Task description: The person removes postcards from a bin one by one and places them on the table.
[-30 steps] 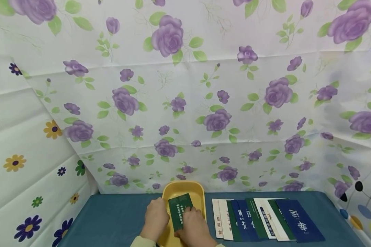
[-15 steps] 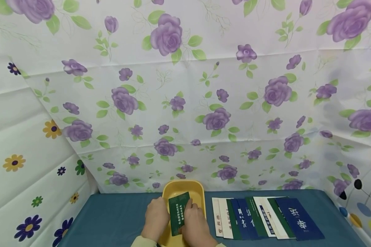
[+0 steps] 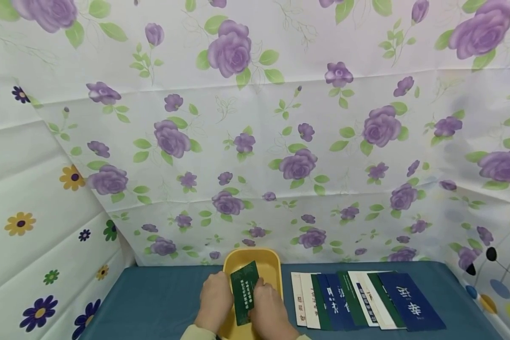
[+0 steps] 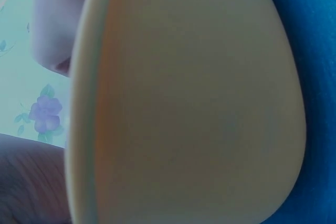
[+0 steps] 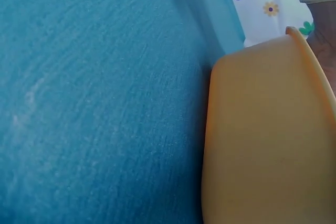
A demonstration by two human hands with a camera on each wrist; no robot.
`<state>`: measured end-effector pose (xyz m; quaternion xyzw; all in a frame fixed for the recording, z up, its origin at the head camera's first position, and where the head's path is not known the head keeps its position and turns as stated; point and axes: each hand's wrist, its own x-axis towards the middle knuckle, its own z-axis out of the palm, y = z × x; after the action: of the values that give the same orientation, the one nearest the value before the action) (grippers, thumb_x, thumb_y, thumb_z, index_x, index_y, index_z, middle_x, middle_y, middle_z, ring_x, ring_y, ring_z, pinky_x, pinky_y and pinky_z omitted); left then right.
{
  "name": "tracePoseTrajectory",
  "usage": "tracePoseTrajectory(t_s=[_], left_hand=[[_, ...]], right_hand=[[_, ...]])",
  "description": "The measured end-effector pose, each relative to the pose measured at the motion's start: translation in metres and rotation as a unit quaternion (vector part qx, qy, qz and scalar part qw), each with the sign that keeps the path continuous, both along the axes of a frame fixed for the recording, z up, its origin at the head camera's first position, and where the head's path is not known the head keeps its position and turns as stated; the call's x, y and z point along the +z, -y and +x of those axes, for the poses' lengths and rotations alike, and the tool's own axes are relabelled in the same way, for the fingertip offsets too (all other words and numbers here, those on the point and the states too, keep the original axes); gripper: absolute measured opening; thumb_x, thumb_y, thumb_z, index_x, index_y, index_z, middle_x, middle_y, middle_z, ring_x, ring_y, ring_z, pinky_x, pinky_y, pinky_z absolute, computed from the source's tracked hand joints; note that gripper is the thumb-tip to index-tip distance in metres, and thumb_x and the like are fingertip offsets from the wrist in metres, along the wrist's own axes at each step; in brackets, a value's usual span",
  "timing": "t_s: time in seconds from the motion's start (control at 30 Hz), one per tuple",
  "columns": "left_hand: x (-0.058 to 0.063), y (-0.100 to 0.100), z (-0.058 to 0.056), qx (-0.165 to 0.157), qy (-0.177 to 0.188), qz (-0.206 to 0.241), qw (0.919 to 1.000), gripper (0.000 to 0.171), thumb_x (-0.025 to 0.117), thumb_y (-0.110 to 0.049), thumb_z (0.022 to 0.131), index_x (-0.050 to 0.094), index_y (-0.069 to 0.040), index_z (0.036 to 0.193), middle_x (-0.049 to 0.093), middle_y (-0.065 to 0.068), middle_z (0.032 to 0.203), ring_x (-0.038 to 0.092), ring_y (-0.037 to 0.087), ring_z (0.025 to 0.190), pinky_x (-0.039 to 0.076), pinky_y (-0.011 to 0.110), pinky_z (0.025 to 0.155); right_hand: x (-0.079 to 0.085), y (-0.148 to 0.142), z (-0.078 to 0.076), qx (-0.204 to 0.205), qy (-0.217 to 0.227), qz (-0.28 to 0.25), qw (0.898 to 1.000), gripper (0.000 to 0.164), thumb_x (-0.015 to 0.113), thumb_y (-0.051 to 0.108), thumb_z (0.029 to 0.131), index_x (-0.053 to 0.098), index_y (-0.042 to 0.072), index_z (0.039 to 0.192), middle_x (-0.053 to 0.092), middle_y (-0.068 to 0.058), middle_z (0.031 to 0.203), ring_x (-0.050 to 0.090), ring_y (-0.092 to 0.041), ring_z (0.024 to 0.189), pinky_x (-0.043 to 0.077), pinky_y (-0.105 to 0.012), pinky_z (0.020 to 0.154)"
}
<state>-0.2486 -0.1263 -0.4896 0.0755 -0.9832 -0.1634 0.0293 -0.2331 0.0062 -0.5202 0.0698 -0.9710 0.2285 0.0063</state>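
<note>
A dark green card [image 3: 243,289] with pale writing is held slanted over a yellow plastic tub [image 3: 272,264]. My right hand [image 3: 270,309] grips its right side, the thumb low and the fingers by the edge. Along the card's left edge my left hand [image 3: 215,300] is curled, its fingertips hidden from the head camera. In the left wrist view the tub's outer wall [image 4: 194,98] covers most of the picture, with parts of the left hand [image 4: 58,24] beyond the rim. The right wrist view shows the tub's other side [image 5: 268,140], not the right fingers.
Right of the tub, several blue, green and white cards [image 3: 344,302] lie overlapped in a fanned row on the blue-green tabletop [image 3: 153,302]. A flowered cloth wall [image 3: 255,222] rises behind the table, and another side cloth [image 3: 46,236] stands at left.
The green card has tilted and shifted slightly up and left. My right fingers have slid from across its face to its right edge. The left hand stays nearly still.
</note>
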Motion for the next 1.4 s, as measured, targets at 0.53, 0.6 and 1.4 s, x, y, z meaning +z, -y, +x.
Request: tracePoseTrajectory(t_s=[0.53, 0.6, 1.4], left_hand=[[0.002, -0.001, 0.003, -0.006, 0.003, -0.013, 0.9999, 0.005, 0.065, -0.001, 0.080, 0.061, -0.002, 0.082, 0.058, 0.010, 0.072, 0.059, 0.025, 0.062, 0.048, 0.040, 0.049], [0.001, -0.001, 0.003, -0.010, 0.003, -0.017, 0.9998, 0.007, 0.066, -0.001, 0.079, 0.061, -0.003, 0.083, 0.058, 0.011, 0.074, 0.060, 0.026, 0.064, 0.048, 0.040, 0.051], [-0.005, -0.003, 0.001, -0.012, -0.042, -0.035, 0.9984, 0.021, 0.059, 0.004, 0.081, 0.051, -0.008, 0.065, 0.053, 0.008, 0.061, 0.058, 0.023, 0.056, 0.045, 0.037, 0.044]], right_hand=[[0.004, -0.010, 0.004, -0.023, -0.054, -0.242, 0.969, 0.011, 0.072, 0.014, 0.079, 0.063, 0.010, 0.084, 0.057, 0.006, 0.070, 0.055, -0.007, 0.068, 0.047, -0.028, 0.056], [0.004, -0.011, 0.004, -0.019, -0.069, -0.258, 0.963, 0.010, 0.072, 0.014, 0.079, 0.063, 0.011, 0.082, 0.054, 0.009, 0.065, 0.053, -0.004, 0.064, 0.045, -0.025, 0.054], [0.056, -0.078, 0.001, -0.075, -0.119, -0.331, 0.933, 0.022, 0.070, 0.017, 0.081, 0.067, 0.006, 0.101, 0.062, 0.002, 0.078, 0.055, -0.010, 0.053, 0.046, -0.026, 0.049]])
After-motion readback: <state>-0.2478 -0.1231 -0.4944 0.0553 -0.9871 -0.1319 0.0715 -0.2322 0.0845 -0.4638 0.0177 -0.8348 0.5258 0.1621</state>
